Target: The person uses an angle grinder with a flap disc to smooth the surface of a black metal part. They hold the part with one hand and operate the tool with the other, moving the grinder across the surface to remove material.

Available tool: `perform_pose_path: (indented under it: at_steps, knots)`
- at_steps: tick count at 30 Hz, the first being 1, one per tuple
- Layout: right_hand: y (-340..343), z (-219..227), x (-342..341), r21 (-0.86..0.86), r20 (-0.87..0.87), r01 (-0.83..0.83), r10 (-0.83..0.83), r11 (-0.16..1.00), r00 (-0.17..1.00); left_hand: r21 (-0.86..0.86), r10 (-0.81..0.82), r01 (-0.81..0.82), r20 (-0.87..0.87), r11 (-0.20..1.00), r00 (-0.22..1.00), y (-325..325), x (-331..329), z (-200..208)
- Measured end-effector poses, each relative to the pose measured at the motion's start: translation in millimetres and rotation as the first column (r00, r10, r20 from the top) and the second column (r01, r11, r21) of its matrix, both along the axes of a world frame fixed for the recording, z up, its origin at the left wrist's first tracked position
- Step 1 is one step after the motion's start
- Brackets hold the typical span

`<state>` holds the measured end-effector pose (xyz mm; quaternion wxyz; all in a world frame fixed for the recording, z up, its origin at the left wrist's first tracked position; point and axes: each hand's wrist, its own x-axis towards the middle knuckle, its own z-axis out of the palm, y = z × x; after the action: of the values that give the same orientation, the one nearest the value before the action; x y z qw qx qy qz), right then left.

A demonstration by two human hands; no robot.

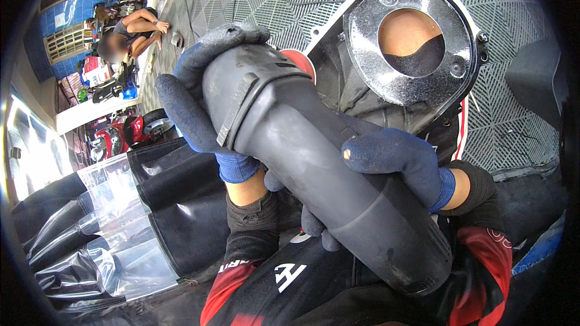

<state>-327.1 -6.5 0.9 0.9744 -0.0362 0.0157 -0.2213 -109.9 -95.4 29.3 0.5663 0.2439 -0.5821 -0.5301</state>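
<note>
A thick black rubber air intake hose lies slantwise across my lap, its wider end at the upper left. Around that end runs a band clamp. My left hand, in a blue-grey knitted glove, is wrapped over the wide end. My right hand, gloved alike and with a small hole at a fingertip, grips the hose around its middle from the right. Beyond the hose rests a glossy black housing with a pale flanged rim and a round opening, through which skin and dark cloth show.
A red round thing with a pale rim shows partly behind the hose. Grey tiled matting covers the floor. Black sheeting with a clear plastic strip lies at left. Farther off are a red motorcycle and a seated person.
</note>
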Motion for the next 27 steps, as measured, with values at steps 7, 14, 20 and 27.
perform_pose_path:
  at_steps: [7,14,20,27]
  knots:
    - [0,0,4,-0.009,0.0,-0.01,0.01,1.0,1.0,-0.028,-0.004,0.003,-0.038,1.0,0.999,3,3,-3]
    - [2,-3,4,-0.002,-0.016,0.008,-0.008,1.0,1.0,0.017,0.041,-0.042,0.056,0.999,0.998,1,4,3]
    - [1,-7,6,-0.002,-0.019,0.019,-0.019,1.0,1.0,0.002,0.11,-0.11,0.068,0.994,0.992,-1,6,-2]
    - [1,-5,9,-0.002,-0.002,-0.002,0.002,1.0,1.0,0.029,0.063,-0.063,-0.009,0.998,0.998,5,12,-1]
